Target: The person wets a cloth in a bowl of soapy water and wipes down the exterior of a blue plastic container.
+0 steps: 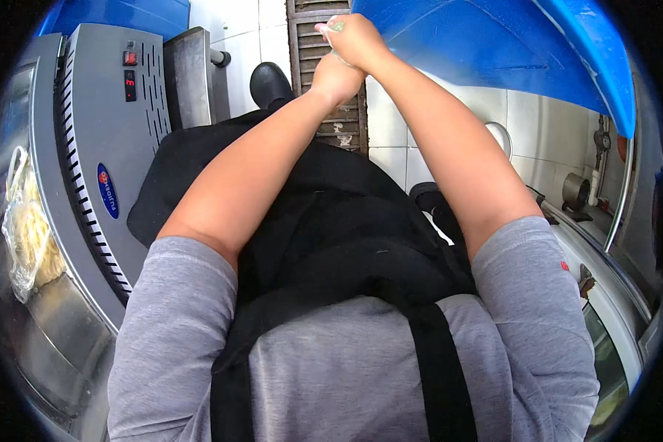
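Near the top centre of the head view, my two hands are pressed together over a floor grate. My right hand (357, 40) is closed and lies on top. A small, pale, wet-looking scrap with a greenish patch (337, 27) shows at its fingers; I cannot make out whether it is film, cloth or foam. Just below, my left hand (339, 77) is also closed and touches the right hand. Its fingers are partly hidden, and whitish translucent material shows where the hands meet. Right beside them is the large blue plastic tub (449, 44).
On the left stands a grey appliance (118, 96) with a red display. A plastic bag with pale yellow contents (29, 228) rests on a steel surface. Below the hands runs the slatted drain grate (350, 125) between white tiles. Pipes (597, 166) and a metal rail line the right side.
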A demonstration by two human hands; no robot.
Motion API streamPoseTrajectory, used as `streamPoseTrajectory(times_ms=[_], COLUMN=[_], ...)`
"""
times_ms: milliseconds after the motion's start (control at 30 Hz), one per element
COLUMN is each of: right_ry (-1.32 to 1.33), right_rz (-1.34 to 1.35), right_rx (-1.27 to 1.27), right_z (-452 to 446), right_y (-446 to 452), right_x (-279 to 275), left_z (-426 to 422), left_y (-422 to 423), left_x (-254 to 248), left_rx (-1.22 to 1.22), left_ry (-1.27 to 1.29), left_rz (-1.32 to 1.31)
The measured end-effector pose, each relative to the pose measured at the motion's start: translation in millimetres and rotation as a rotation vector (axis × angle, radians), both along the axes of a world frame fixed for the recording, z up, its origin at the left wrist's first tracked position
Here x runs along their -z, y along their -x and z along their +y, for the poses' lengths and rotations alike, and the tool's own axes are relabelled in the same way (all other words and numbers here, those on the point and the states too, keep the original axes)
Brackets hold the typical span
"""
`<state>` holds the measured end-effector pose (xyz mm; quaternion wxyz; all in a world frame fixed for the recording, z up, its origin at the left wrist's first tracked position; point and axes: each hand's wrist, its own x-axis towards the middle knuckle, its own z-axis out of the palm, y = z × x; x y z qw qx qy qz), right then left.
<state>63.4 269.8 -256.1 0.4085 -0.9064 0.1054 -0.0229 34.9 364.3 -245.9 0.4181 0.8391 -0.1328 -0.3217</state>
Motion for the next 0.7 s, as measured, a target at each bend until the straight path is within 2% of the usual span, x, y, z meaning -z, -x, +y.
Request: streamPoseTrajectory(times_ms=[67, 100, 133, 167, 233, 267, 333, 367, 400, 433, 467, 533, 567, 600, 667, 700], right_ry=[0.064, 0.154, 0.245, 0.247, 0.412, 0.165, -0.59, -0.867, -1.145, -1.257, -1.252, -1.154, -1.103, -1.103, -0.895, -0.833], right_rz=[0.002, 0.05, 0.095, 0.094, -0.281, -0.215, 0.195, 0.259, 0.324, 0.262, 0.261, 0.022, -0.096, -0.097, -0.028, -0.065], right_rx=[-0.009, 0.008, 0.025, 0.028, -0.129, -0.176, -0.213, -0.285, -0.357, -0.481, -0.489, -0.415, -0.378, -0.384, -0.184, -0.143], right_z=[1.1, 1.4, 0.5, -0.7, -1.3, -10.2, -34.1, -42.1, -49.4, -54.8, -52.6, -33.8, -29.5, -28.8, -26.9, -24.3], right_y=[-6.8, -10.9, -15.3, -18.0, -15.6, -15.5, 4.4, 13.9, 20.4, 23.9, 25.7, 40.0, 42.4, 42.1, 44.0, 45.7], right_x=[9.6, 16.3, 23.1, 29.9, 26.1, 10.4, -68.1, -91.1, -103.0, -104.5, -107.3, -129.8, -135.9, -136.8, -134.7, -131.3], left_z=[-2.7, -3.1, -2.4, -1.6, 1.9, 8.3, 27.2, 31.0, 34.7, 36.3, 34.0, 28.3, 28.0, 27.2, 20.9, 18.7], left_y=[-5.1, -9.8, -10.9, -11.6, -16.2, -15.2, -29.3, -38.9, -47.3, -52.0, -53.7, -56.9, -59.3, -52.2, -25.9, -22.9], left_x=[26.1, 27.9, 22.5, 17.0, 0.5, -11.5, -48.8, -60.6, -69.4, -76.1, -81.1, -88.4, -84.7, -88.2, -96.3, -93.7], left_rx=[-0.025, 0.149, 0.15, 0.105, -0.021, -0.098, 0.052, 0.051, 0.202, 0.358, 0.357, 0.6, 0.629, 0.626, 0.396, 0.281], left_ry=[0.002, -0.169, -0.167, -0.14, -0.029, 0.232, 0.447, 0.45, 0.524, 0.594, 0.599, 0.704, 0.704, 0.705, 0.674, 0.555], left_rz=[-0.119, -0.377, -0.378, -0.25, 0.045, 0.343, 0.736, 0.733, 0.923, 1.11, 1.103, 1.274, 1.283, 1.279, 0.822, 0.858])
